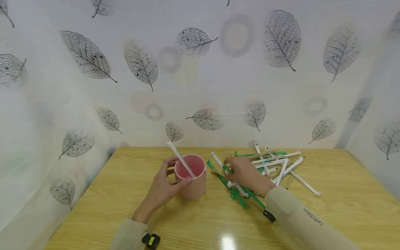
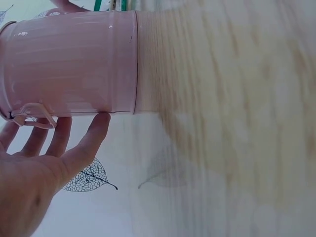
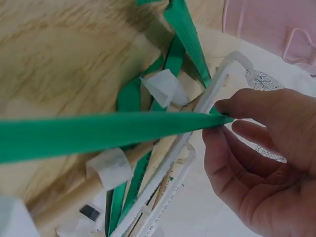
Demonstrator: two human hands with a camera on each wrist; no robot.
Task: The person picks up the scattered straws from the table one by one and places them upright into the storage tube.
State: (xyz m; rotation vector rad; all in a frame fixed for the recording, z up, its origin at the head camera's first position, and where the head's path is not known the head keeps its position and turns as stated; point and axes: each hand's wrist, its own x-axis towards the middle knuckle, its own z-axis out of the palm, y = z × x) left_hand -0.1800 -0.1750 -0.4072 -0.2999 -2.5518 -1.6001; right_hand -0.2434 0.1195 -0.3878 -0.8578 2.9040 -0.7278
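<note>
My left hand point(image 1: 163, 189) holds a pink bucket point(image 1: 193, 190), its thumb at the near rim and its fingers around the left side. In the left wrist view, fingertips touch the bucket wall beside a small wire handle point(image 2: 39, 114). A long white printed paper strip point(image 1: 182, 160) stands tilted in the bucket, its upper end above the rim. Over the loose strips to the right is my right hand point(image 1: 247, 175). Its thumb and index finger pinch one end of a green paper strip point(image 3: 108, 132), which stretches across the right wrist view.
Right of the bucket lies a tangled heap of white strips point(image 1: 275, 162) and green strips point(image 1: 239, 198). Brown sticks point(image 3: 64, 205) show among them. The wooden table point(image 1: 103, 208) ends at a leaf-patterned curtain point(image 1: 218, 86).
</note>
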